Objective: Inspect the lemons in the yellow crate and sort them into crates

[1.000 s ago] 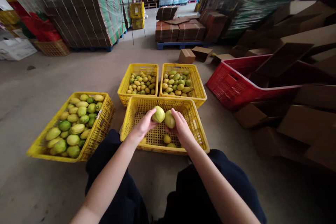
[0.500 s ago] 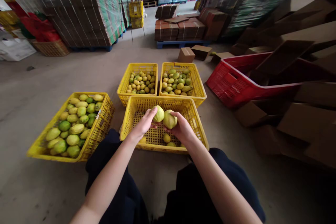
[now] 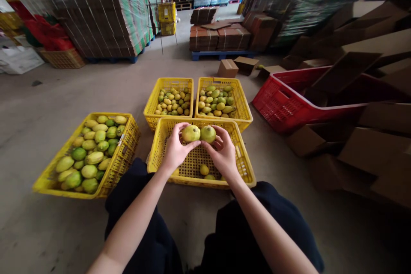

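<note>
Two yellow-green fruits that look like lemons are held side by side above the near yellow crate. My left hand is closed around the left lemon, thumb below and fingers over its far side. The right lemon sits in my right hand, pinched between thumb and fingers, its stem end facing me. Both thumb tips meet under the fruits, which nearly touch. A few lemons lie on the near side of the crate's floor, partly hidden by its rim and my right wrist.
Beyond it stand two yellow crates of smaller fruit, a left one and a right one. A full yellow crate is at my left. On the right are a red crate and piled cardboard boxes. Flattened cartons sit on a pallet behind.
Both hands have turned the lemons: the left one now lies sideways, the right one shows its end to me. The thumbs have moved from on top to underneath. The crates have not moved.
</note>
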{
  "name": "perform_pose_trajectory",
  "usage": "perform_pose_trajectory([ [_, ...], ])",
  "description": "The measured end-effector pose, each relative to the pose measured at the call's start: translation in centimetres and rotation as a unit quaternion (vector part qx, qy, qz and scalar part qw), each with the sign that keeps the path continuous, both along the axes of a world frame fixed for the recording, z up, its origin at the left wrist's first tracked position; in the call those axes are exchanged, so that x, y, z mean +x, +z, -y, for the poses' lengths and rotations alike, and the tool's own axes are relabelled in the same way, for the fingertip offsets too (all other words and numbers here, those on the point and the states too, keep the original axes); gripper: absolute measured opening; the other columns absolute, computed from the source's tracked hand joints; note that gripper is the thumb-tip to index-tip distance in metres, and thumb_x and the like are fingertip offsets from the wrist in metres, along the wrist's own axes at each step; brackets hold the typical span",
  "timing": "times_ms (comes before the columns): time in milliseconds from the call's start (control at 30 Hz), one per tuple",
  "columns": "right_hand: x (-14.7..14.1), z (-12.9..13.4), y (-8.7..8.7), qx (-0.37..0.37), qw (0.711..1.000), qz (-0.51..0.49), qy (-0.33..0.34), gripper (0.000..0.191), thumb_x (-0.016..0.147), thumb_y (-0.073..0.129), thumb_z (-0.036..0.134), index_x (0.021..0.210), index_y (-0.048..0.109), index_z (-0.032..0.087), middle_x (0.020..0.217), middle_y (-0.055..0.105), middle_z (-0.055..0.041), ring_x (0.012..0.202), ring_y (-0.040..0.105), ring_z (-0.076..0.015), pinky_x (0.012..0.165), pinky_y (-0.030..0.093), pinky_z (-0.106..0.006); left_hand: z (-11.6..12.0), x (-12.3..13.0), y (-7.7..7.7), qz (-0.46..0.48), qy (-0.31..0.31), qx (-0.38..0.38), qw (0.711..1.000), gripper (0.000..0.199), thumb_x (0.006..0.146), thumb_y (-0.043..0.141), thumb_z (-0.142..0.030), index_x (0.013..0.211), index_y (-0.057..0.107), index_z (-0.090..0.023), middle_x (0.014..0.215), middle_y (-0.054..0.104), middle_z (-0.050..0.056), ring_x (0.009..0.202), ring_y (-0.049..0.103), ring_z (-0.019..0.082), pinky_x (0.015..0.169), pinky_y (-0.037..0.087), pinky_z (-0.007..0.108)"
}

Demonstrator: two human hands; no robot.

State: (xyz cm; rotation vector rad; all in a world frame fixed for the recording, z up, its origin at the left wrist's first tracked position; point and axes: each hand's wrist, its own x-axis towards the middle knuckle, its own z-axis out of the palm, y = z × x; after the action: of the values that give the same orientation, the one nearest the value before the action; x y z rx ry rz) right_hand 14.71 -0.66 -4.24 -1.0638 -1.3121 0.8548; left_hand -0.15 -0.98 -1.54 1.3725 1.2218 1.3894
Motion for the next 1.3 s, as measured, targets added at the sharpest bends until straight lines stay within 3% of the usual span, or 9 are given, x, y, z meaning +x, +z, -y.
perform_pose_trajectory([
  [233,0.8,-0.1,1.1,-0.046,0.994,-0.092,0.048,0.052,0.065,0.078,0.032,0.112,0.059,0.024,0.106,0.068,-0.0049,0.096,0.066,-0.0215,0.087,0.053,-0.041,-0.3,-0.5,0.3,0.109,-0.033,-0.062,0.992,0.052,0.061,0.081,-0.027,0.109,0.062,-0.022,0.122,0.058,0.008,0.101,0.061,0.020,0.089,0.049,0.035],
  [333,1.4,-0.3,1.3,-0.073,0.989,-0.112,0.067,0.051,0.065,0.077,0.035,0.113,0.061,0.024,0.107,0.069,-0.0052,0.100,0.065,-0.0231,0.089,0.052,-0.043,-0.5,-0.9,0.9,0.183,-0.066,-0.125,0.973,0.049,0.061,0.081,-0.027,0.107,0.065,-0.020,0.114,0.063,0.007,0.101,0.061,0.021,0.092,0.049,0.037],
  [433,2.1,-0.5,1.2,-0.110,0.980,-0.133,0.102,0.046,0.073,0.070,0.041,0.115,0.060,0.025,0.110,0.069,-0.0065,0.096,0.067,-0.0233,0.082,0.055,-0.041,-0.6,-1.1,1.1,0.222,-0.067,-0.164,0.959,0.044,0.062,0.080,-0.031,0.102,0.067,-0.018,0.105,0.067,0.008,0.100,0.063,0.021,0.090,0.049,0.036],
  [567,2.4,-0.6,1.1,-0.164,0.966,-0.168,0.109,0.040,0.078,0.063,0.041,0.115,0.061,0.025,0.109,0.069,-0.0066,0.096,0.067,-0.0229,0.078,0.057,-0.038,-0.8,-0.9,0.5,0.230,-0.058,-0.173,0.956,0.038,0.062,0.081,-0.028,0.096,0.067,-0.016,0.096,0.070,0.006,0.096,0.064,0.019,0.092,0.047,0.034],
  [800,0.8,-0.1,0.8,-0.204,0.953,-0.205,0.092,0.037,0.069,0.072,0.038,0.101,0.059,0.024,0.101,0.068,-0.0031,0.090,0.067,-0.0216,0.072,0.060,-0.036,-1.2,-0.5,-1.0,0.298,-0.024,-0.227,0.927,0.017,0.073,0.073,-0.027,0.086,0.066,-0.018,0.099,0.067,0.003,0.091,0.064,0.014,0.086,0.050,0.028],
  [1000,0.1,0.3,1.1,-0.253,0.935,-0.230,0.092,0.038,0.065,0.076,0.036,0.093,0.055,0.021,0.089,0.066,-0.0003,0.070,0.067,-0.0167,0.065,0.060,-0.033,-0.9,0.3,-1.2,0.296,-0.037,-0.221,0.928,0.025,0.072,0.072,-0.039,0.083,0.068,-0.017,0.092,0.069,0.004,0.087,0.063,0.014,0.074,0.050,0.024],
  [1067,0.0,0.4,1.3,-0.257,0.935,-0.229,0.081,0.039,0.065,0.077,0.038,0.090,0.052,0.022,0.078,0.064,0.0029,0.058,0.063,-0.0132,0.052,0.057,-0.027,-0.6,0.5,-0.9,0.264,-0.066,-0.211,0.939,0.030,0.072,0.071,-0.042,0.089,0.070,-0.018,0.098,0.069,0.005,0.093,0.062,0.016,0.076,0.049,0.023],
  [1167,0.0,0.5,1.5,-0.255,0.939,-0.220,0.067,0.039,0.067,0.074,0.042,0.086,0.047,0.023,0.062,0.057,0.0069,0.042,0.054,-0.0105,0.032,0.040,-0.020,-0.1,0.7,-0.6,0.210,-0.098,-0.210,0.950,0.036,0.071,0.073,-0.038,0.102,0.069,-0.020,0.109,0.067,0.006,0.102,0.059,0.017,0.078,0.047,0.022],
  [1300,-0.2,0.8,1.6,-0.255,0.932,-0.237,0.096,0.034,0.071,0.070,0.045,0.077,0.045,0.023,0.053,0.049,0.0088,0.033,0.044,-0.0082,0.025,0.026,-0.017,0.2,0.9,-0.2,0.159,-0.068,-0.181,0.968,0.033,0.076,0.067,-0.040,0.103,0.069,-0.021,0.115,0.065,0.006,0.106,0.057,0.019,0.069,0.047,0.018],
])
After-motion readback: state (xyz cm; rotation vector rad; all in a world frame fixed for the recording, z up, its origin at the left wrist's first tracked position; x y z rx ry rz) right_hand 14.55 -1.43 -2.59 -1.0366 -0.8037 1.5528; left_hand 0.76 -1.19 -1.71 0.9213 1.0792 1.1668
